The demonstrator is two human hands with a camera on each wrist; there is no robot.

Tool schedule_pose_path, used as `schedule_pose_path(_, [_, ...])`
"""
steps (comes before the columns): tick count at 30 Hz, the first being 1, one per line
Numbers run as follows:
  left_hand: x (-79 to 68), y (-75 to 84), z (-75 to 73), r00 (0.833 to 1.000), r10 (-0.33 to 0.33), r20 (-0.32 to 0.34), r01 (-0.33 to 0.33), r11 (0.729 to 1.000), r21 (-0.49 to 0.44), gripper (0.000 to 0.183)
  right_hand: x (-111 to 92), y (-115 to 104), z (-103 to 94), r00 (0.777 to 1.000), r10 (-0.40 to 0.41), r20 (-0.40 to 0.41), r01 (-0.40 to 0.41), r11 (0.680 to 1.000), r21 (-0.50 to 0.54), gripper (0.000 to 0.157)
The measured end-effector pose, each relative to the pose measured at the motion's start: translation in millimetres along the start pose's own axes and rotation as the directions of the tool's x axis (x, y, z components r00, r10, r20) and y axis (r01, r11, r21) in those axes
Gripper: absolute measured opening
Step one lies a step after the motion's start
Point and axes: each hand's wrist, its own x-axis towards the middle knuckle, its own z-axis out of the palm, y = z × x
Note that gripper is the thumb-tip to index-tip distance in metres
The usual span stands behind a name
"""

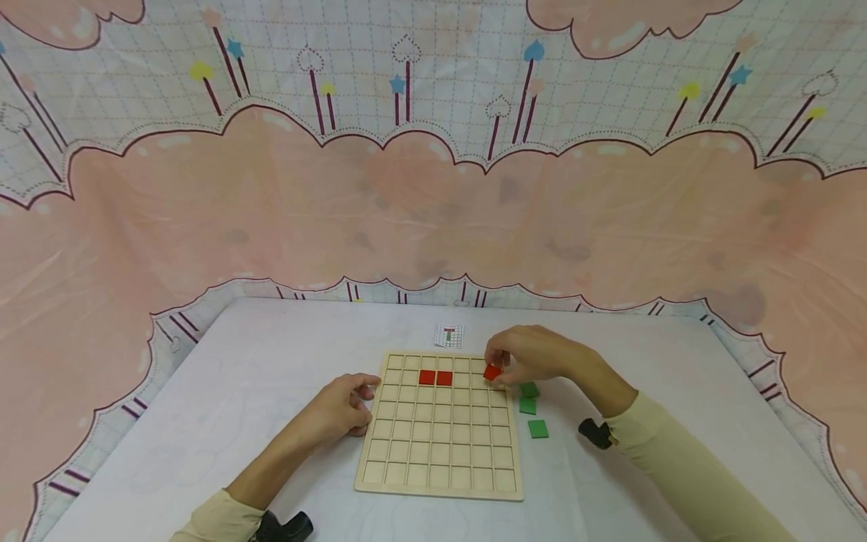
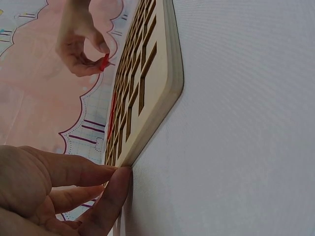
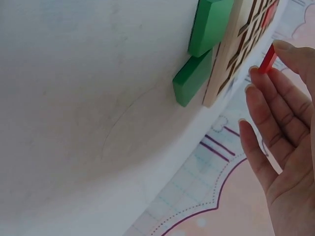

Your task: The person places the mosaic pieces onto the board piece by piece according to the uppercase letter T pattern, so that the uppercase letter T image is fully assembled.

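Your right hand (image 1: 542,352) pinched a flat, square red tile (image 1: 492,373) just above the pale wooden grid board (image 1: 397,430), near its far right corner. Your left hand (image 1: 333,406) pinched the board's straight left edge.

No words, letters, numbers or brand names can be read in any view. The only sign-like print is on the small white card (image 1: 449,336), which lies on the tabletop (image 1: 284,339) just beyond the far edge of the wooden board (image 1: 440,436). It bears a fine grid with a red bar towards the top and a green upright below it, together shaped like a T; anything finer on it is too small to make out.
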Motion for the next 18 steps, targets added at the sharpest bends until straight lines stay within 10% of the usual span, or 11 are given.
schedule_pose_path(18, [-0.8, 1.5, -0.1, 1.000, 0.000, -0.004, 0.000, 1.000, 0.012, 0.061, 20, -11, 6.9, 1.000, -0.025, 0.013, 0.025, 0.999, -0.022, 0.017])
